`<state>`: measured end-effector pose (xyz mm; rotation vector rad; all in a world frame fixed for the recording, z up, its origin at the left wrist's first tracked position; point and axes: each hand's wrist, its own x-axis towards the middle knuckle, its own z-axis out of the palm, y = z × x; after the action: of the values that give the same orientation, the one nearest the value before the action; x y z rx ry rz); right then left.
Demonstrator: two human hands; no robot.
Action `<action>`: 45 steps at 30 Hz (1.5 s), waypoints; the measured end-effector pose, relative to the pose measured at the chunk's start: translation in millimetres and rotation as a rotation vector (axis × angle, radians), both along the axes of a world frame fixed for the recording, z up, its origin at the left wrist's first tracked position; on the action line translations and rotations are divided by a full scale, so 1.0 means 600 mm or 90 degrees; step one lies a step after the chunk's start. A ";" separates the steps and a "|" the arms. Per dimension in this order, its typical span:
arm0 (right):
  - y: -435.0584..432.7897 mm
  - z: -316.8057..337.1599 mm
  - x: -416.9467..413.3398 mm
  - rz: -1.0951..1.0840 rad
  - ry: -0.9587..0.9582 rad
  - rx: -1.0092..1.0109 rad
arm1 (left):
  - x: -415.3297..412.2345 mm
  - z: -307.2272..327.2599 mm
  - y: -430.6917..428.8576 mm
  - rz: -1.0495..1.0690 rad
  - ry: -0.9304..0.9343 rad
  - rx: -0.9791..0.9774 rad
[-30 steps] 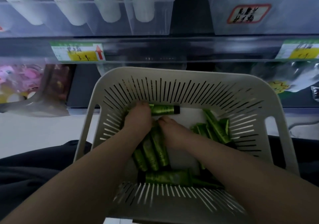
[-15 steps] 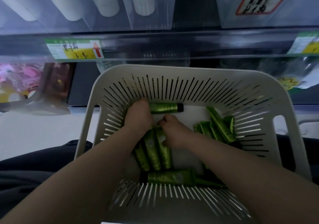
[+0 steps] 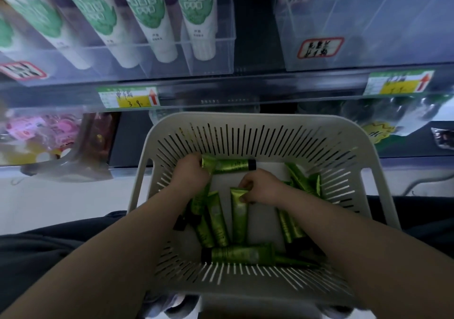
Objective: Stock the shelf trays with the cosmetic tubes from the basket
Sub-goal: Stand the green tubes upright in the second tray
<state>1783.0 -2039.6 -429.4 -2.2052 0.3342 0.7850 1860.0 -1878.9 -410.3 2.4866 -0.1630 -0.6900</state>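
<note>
Right hand (image 3: pixel 261 191) shifted, pinches tube (image 3: pixel 239 216) pointing crimp-end away.

A shop is shown. Printed price labels (image 3: pixel 127 97) with yellow panels and red arrows are fixed along the far shelf edge (image 3: pixel 245 85). Above it, clear trays (image 3: pixel 208 56) are filled with rows of identical white and green tubes (image 3: pixel 196 11), and red-bordered handwritten tags (image 3: pixel 319 47) are stuck on. Pink packaged goods (image 3: pixel 49 132) are displayed lower left.
</note>
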 end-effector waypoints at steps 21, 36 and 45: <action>-0.078 0.267 -0.096 -0.129 -0.225 0.020 | -0.106 0.208 -0.037 -0.065 -0.097 -0.187; -0.156 0.443 -0.094 -0.212 -0.403 0.124 | -0.101 0.392 -0.143 -0.159 -0.282 -0.242; -0.186 0.528 -0.046 -0.222 -0.499 0.143 | -0.047 0.468 -0.194 -0.155 -0.327 -0.290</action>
<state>1755.6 -2151.0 -112.7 -1.9816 0.2064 -0.2368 1832.1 -1995.0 -129.8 2.1592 -0.7355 -0.0678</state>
